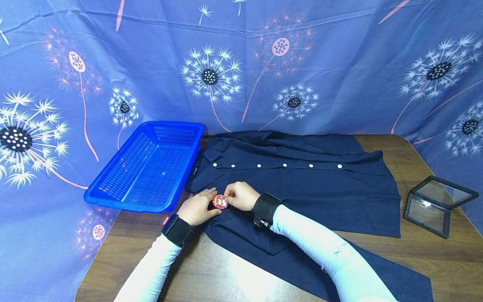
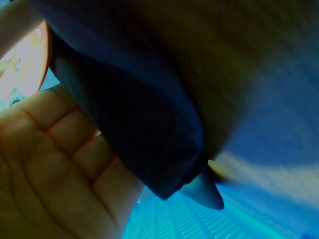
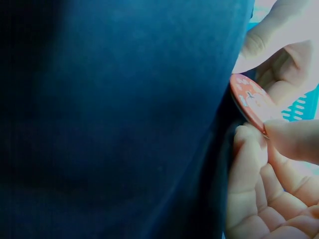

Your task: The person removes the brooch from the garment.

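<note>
A dark navy button-up shirt [image 1: 302, 184] lies spread with its collar to the left and white buttons along its front. My right hand [image 1: 243, 196] pinches a round red button badge [image 1: 220, 201] by its edge, against the cloth near the shoulder. In the right wrist view the thumb [image 3: 294, 142] presses the rim of the badge. Beside it, my left hand [image 1: 198, 207] holds the shirt cloth, its thumb close to the badge. The left wrist view shows its fingers [image 2: 65, 124] along the dark fabric. The back of the badge is hidden.
A blue plastic basket [image 1: 173, 201] stands left of the shirt, close to the left hand. At the right of the wooden table [image 1: 396, 256] sits an open black-framed case [image 1: 428, 216] with clear panels. A blue dandelion-print cloth [image 1: 241, 33] hangs behind.
</note>
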A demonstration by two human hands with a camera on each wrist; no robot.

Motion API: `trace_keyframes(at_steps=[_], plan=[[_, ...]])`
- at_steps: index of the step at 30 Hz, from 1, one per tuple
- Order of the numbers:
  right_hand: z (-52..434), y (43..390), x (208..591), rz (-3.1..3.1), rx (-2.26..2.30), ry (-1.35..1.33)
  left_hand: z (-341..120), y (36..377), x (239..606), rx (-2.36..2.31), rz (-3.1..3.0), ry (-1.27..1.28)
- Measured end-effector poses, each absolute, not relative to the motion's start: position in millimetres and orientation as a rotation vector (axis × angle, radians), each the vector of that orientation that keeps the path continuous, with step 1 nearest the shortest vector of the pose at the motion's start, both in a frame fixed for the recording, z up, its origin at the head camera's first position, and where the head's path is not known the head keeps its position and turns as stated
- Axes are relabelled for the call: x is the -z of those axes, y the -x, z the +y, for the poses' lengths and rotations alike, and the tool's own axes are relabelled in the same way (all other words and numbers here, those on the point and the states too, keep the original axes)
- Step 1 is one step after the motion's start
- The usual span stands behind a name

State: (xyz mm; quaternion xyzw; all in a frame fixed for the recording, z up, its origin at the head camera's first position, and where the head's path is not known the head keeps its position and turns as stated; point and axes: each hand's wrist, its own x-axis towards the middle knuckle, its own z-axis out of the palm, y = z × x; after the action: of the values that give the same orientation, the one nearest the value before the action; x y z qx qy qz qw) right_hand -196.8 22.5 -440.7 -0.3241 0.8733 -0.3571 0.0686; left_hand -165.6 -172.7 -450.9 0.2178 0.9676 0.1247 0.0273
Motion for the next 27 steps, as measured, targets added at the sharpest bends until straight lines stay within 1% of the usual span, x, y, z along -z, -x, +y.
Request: trace_keyframes(at_steps=[9, 19, 27], plan=[[23.9, 197.3, 439.5, 2.544, 1.124, 0.902, -173.8, 165.3, 451.3, -0.376, 2.985, -0.679], [24.5, 200.2, 442.1, 2.361, 1.248, 0.732, -175.1, 163.4, 451.6, -0.356, 2.985, -0.695], [25.6, 201.1, 446.7, 2.286, 1.327, 0.684, -175.6, 163.7, 451.4, -0.355, 2.972, -0.694]])
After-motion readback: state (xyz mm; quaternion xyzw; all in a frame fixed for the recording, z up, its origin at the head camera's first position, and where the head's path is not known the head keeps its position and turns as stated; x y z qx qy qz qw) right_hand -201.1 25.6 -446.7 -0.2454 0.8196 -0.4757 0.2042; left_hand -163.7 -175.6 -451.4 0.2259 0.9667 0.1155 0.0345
